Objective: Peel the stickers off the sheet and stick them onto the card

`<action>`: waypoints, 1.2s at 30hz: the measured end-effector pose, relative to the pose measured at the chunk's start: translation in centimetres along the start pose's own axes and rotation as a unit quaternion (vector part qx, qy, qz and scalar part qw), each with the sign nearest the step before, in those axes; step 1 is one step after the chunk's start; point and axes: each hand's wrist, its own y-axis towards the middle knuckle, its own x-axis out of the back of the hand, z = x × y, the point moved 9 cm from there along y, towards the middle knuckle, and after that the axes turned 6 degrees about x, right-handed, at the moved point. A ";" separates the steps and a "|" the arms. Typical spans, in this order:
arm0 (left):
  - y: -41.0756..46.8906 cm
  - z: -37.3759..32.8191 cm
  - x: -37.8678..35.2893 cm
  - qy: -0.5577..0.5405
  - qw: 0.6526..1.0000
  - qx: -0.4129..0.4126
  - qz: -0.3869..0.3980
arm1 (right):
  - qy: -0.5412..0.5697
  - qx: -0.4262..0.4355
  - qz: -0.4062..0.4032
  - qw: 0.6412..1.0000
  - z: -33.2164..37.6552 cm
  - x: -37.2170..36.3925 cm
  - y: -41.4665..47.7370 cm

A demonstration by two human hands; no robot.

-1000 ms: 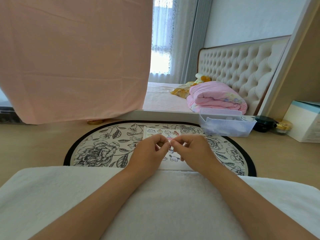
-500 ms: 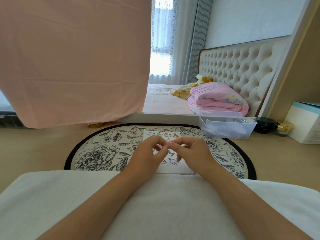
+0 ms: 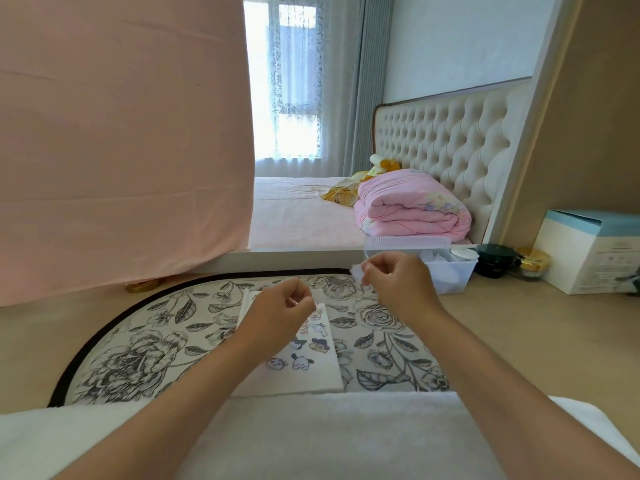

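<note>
The card (image 3: 294, 355) lies flat on the floral mat (image 3: 145, 344) on the table (image 3: 519, 341), directly in front of the person and partly under the left hand (image 3: 277, 315). Several cartoon stickers (image 3: 304, 351) are already in place on its near half.

The left hand hovers over the far half of the card. Its fingers (image 3: 299, 303) are pinched closed on a small white piece, probably a freshly peeled sticker; its printed face cannot be made out. The right hand (image 3: 398, 280) is raised off to the right, well apart from the card, with its fingers pinched on a small white scrap (image 3: 356, 270), likely the backing paper. A separate sticker sheet cannot be identified.

Procedure for the step in hand:
1. Hold the sticker by one edge only, so that the adhesive side does not fold onto itself or onto the fingers.
2. Select a bare area of the card, clear of the stickers already placed.
3. Lower one edge first, then press flat across the face to avoid wrinkles.
4. Keep the scrap away from the card.

Containers: a translucent plastic bin (image 3: 450, 275) stands at the far right of the mat, just beyond the right hand. It holds white items that cannot be identified. It is a plausible place for waste backing.
</note>
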 end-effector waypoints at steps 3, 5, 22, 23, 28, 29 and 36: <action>1.9 -0.7 -1.6 -0.013 1.000 0.006 0.012 | -0.114 0.020 -0.057 0.992 -1.2 3.2 3.0; 3.1 -0.8 -2.5 -0.020 1.000 0.013 0.016 | -0.181 0.025 -0.076 0.980 -1.9 4.4 4.8; 2.0 0.8 -3.0 -0.099 0.992 0.077 0.030 | -0.175 0.172 0.149 0.958 3.8 -2.5 -1.5; 1.5 0.9 -2.9 -0.115 0.989 0.085 0.030 | -0.194 0.188 0.142 0.952 4.3 -2.8 -2.2; -1.0 0.9 -2.2 -0.132 0.986 0.099 0.040 | -0.205 0.244 0.100 0.943 6.1 -3.5 -4.5; -1.4 0.9 -1.9 -0.129 0.986 0.099 0.039 | -0.203 0.245 0.094 0.943 6.4 -3.6 -4.8; -3.8 1.8 -0.3 -0.194 0.975 0.096 0.049 | -0.082 0.105 0.106 0.985 5.5 -4.4 -6.3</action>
